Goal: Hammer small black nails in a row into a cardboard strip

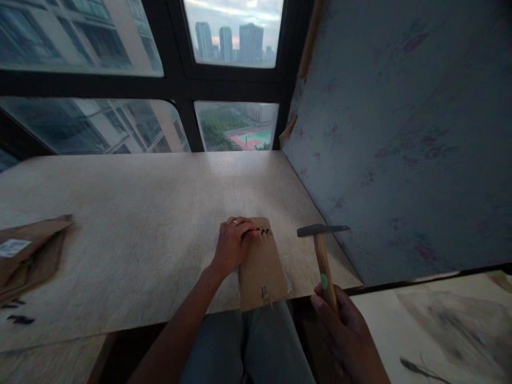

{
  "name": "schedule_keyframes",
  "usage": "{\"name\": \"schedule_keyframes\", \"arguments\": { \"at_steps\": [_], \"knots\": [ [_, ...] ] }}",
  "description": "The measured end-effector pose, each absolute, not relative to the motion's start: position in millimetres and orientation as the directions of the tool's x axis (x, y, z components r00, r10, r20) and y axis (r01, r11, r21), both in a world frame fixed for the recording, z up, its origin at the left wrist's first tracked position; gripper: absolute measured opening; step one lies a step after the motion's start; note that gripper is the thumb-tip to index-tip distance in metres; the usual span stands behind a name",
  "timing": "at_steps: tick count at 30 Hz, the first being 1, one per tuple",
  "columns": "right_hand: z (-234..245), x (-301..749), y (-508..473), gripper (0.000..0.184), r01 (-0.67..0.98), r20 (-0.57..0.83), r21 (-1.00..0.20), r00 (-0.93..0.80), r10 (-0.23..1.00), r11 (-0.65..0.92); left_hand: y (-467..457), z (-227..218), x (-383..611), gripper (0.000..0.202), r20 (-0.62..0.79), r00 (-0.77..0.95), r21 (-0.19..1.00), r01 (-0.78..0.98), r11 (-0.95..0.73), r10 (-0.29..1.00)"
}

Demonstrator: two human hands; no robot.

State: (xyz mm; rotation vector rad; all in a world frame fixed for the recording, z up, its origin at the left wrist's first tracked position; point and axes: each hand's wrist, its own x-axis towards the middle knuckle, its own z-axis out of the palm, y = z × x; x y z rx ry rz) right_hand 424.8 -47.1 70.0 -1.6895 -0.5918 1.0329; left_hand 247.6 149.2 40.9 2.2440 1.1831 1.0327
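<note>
A small brown cardboard piece (262, 269) lies near the front edge of a pale wooden tabletop (140, 224). My left hand (233, 242) rests on its upper left corner, fingers curled and pinched around a small dark nail-like item beside other dark marks (264, 231). A ring shows on one finger. My right hand (346, 333) is closed around the wooden handle of a hammer (322, 250), held upright to the right of the cardboard with its dark metal head level above the table.
A grey-blue stained board (400, 133) leans upright along the table's right side. Folded brown cardboard with a white label (28, 256) lies at the left edge, small dark pieces (20, 319) near it. Windows stand behind. A paint-smeared sheet (448, 325) lies at lower right.
</note>
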Motion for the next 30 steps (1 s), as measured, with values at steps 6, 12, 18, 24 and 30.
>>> {"name": "schedule_keyframes", "arguments": {
  "at_steps": [6, 12, 18, 24, 30],
  "knots": [
    [82.0, 419.3, -43.3, 0.046, -0.145, -0.434, -0.895, 0.506, 0.746, -0.422, 147.5, 40.8, 247.4, 0.017, 0.431, 0.38, 0.608, 0.548, -0.575, 0.818],
    [92.8, 421.7, -39.0, 0.05, -0.101, -0.421, -0.901, 0.433, 0.797, -0.421, 146.3, 38.5, 248.0, 0.017, 0.43, 0.402, 0.556, 0.588, -0.588, 0.808],
    [122.1, 427.5, -34.3, 0.05, -0.018, -0.326, -0.941, 0.303, 0.896, -0.337, 144.8, 39.8, 248.0, 0.018, 0.441, 0.421, 0.53, 0.59, -0.609, 0.793],
    [121.5, 434.2, -15.7, 0.038, 0.435, -0.168, -0.882, 0.072, 0.983, -0.182, 144.6, 41.9, 247.0, 0.018, 0.424, 0.433, 0.531, 0.593, -0.605, 0.796],
    [108.6, 436.0, -9.0, 0.033, 0.538, -0.254, -0.816, -0.009, 0.967, -0.209, 143.2, 44.0, 247.0, 0.018, 0.406, 0.451, 0.538, 0.585, -0.607, 0.795]
  ]
}}
